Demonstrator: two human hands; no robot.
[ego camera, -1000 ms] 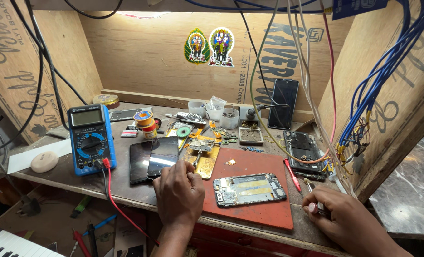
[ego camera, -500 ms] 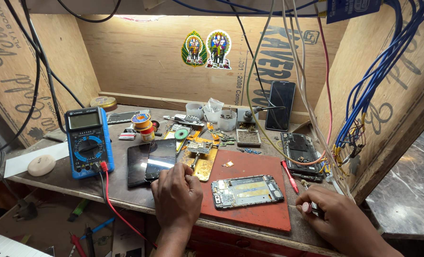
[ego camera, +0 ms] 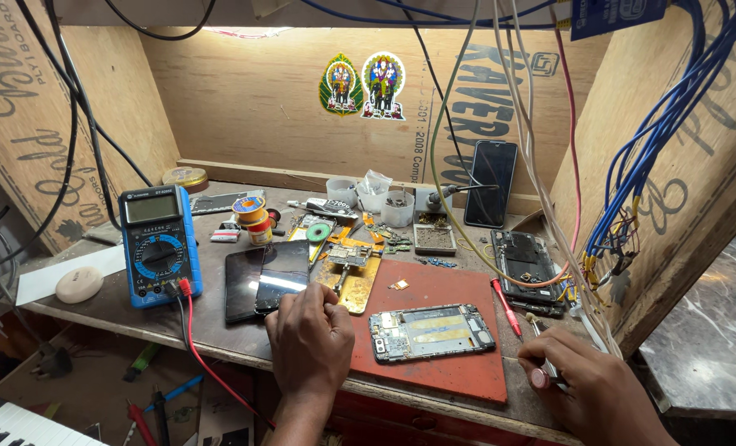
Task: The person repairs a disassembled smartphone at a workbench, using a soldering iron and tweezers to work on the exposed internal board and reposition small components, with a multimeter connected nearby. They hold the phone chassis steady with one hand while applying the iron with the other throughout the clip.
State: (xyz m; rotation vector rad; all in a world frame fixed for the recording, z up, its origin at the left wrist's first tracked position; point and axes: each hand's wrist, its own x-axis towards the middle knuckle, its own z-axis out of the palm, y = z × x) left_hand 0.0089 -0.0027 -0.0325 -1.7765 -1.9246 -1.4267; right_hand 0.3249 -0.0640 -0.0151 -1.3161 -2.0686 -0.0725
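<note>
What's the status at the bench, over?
Left hand resting at the mat edge, nothing gripped. Right hand closed on a small tool. Opened phone on the mat, between both hands, untouched.

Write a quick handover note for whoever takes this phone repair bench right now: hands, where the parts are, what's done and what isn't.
Left hand: fist resting at the bench edge, beside the two dark phone screens; whether it holds anything is hidden.
Right hand: gripping a thin tool with a round pinkish end, at the right bench edge.
Opened phone: back off, board exposed, lying flat on the red mat between the hands.
Red-handled screwdriver lies right of the mat; blue multimeter stands at the left, leads plugged in.
Done: phone opened. Left: phone not closed; neither hand touches it.
</note>
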